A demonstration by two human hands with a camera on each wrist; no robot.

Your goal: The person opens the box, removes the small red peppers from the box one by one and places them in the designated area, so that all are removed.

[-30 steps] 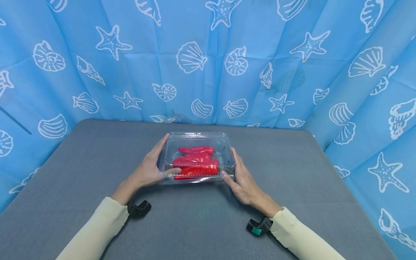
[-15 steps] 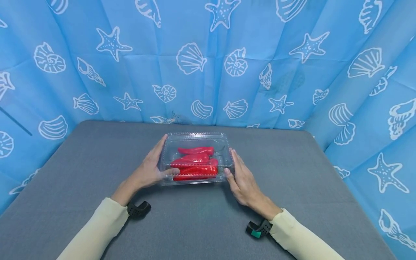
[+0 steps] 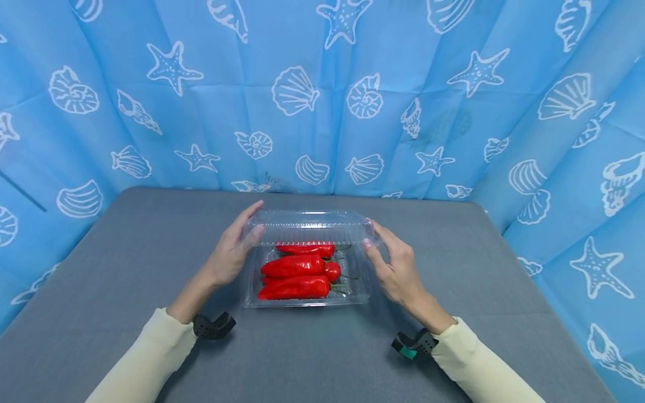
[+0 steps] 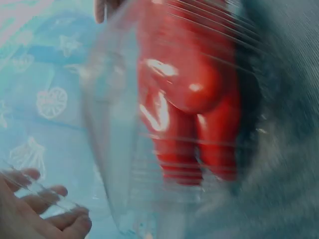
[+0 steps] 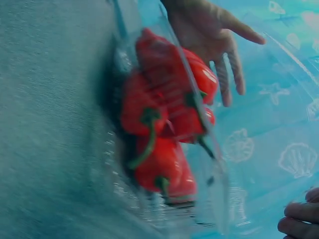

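Observation:
A clear plastic clamshell box (image 3: 307, 303) sits on the table with several red peppers (image 3: 296, 266) inside, their green stems pointing right. Its hinged lid (image 3: 307, 228) is raised and tilted back over the rear of the box. My left hand (image 3: 228, 254) holds the lid's left side, thumb in front and fingers behind. At the lid's right corner, my right hand (image 3: 398, 266) pinches the edge between thumb and fingers. In the left wrist view, the left fingers (image 4: 47, 201) lie against the clear edge. Through the plastic, the peppers look blurred in both wrist views.
A grey cloth-covered table (image 3: 312, 352) extends around the box. Behind it hangs a blue curtain (image 3: 322, 134) with white seashells and starfish. Dark wrist bands (image 3: 214, 326) sit near both cream sleeves (image 3: 146, 355).
The lid has swung up and back from over the peppers, uncovering them at the front. Both hands have risen with it, the right one also shifting outward to the right.

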